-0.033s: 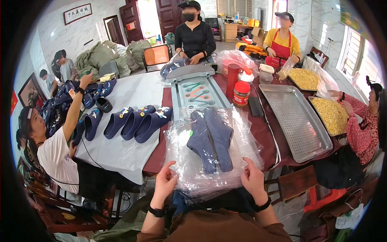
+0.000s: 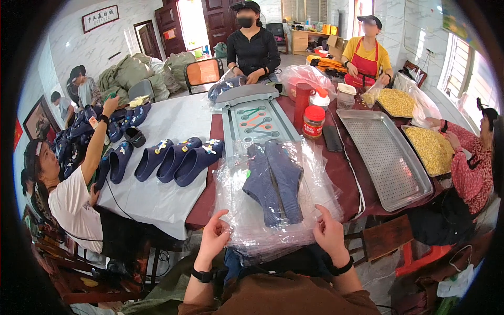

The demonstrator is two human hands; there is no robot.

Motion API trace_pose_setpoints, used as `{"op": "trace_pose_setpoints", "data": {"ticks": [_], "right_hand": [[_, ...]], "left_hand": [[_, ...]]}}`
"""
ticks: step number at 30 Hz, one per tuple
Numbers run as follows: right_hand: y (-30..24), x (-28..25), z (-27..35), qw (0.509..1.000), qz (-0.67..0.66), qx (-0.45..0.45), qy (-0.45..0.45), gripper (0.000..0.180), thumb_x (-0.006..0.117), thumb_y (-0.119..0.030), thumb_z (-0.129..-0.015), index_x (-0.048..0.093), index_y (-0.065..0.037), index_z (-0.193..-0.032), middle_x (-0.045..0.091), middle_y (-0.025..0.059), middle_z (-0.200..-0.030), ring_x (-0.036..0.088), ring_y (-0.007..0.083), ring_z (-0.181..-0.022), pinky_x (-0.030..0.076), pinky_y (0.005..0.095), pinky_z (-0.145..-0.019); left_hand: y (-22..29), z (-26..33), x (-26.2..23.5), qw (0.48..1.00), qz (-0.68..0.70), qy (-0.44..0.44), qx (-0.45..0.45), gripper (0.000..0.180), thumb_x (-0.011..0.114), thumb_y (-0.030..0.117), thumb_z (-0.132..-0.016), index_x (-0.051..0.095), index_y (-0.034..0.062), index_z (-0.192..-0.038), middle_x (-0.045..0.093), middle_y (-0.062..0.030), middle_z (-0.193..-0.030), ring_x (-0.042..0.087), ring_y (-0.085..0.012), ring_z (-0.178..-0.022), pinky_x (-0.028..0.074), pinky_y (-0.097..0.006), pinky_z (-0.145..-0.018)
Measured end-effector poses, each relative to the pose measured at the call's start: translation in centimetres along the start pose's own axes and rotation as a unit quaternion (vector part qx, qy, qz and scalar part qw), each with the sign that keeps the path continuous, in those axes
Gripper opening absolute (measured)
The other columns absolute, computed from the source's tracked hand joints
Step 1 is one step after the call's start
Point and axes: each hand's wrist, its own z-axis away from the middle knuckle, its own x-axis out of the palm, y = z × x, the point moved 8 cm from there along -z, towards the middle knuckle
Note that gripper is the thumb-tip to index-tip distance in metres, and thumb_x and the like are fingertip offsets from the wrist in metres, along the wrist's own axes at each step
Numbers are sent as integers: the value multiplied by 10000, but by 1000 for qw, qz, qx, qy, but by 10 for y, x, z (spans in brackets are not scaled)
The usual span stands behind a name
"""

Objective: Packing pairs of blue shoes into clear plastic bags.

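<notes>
A pair of navy clogs (image 2: 273, 184) lies in front of me, ribbed soles upward, side by side. Clear plastic bags (image 2: 239, 231) are layered under and around them, glossy with reflections; whether the clogs are inside the top one is hard to tell. At the left near edge of the plastic is my left hand (image 2: 212, 236), fingers half curled, index and thumb apart. My right hand (image 2: 329, 236) mirrors it at the right near edge, index raised and away from the thumb. Both hands look empty, close to the plastic, with the clogs between them.
Beyond the clogs stands a grey step stool (image 2: 260, 123) with printed wrenches. Several navy clogs (image 2: 157, 160) line the white cloth at left, near a reaching co-worker. At right are a red-lidded jar (image 2: 314, 123), a perforated metal tray (image 2: 386, 157) and trays of yellow kernels (image 2: 428, 149). Other people work around the table.
</notes>
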Motion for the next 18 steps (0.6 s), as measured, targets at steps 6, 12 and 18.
{"op": "trace_pose_setpoints", "data": {"ticks": [6,12,18], "right_hand": [[1,-16,0,991,-98,-11,-94,588,640,-43,-793,591,-102,-1376,688,73,-831,649,200,-597,517,316,-602],[-8,-31,-5,989,75,-124,14,593,665,-43,-776,621,-159,-1356,661,74,-1015,652,271,-875,547,371,-737],[-31,-15,3,960,127,-249,-15,413,711,-33,-734,760,-202,-1107,634,40,-1076,588,290,-1032,520,407,-855]], "left_hand": [[-22,-10,-15,983,160,-89,-26,489,664,-18,-946,528,35,-1413,651,-28,-950,594,-80,-693,469,-220,-607],[4,-6,-17,959,-209,64,179,534,797,53,-821,591,60,-1315,654,-96,-1178,655,-205,-1004,543,-302,-716],[43,18,17,849,-356,69,384,564,834,92,-730,670,133,-1268,548,-127,-1466,529,-369,-1296,463,-470,-1032]]}}
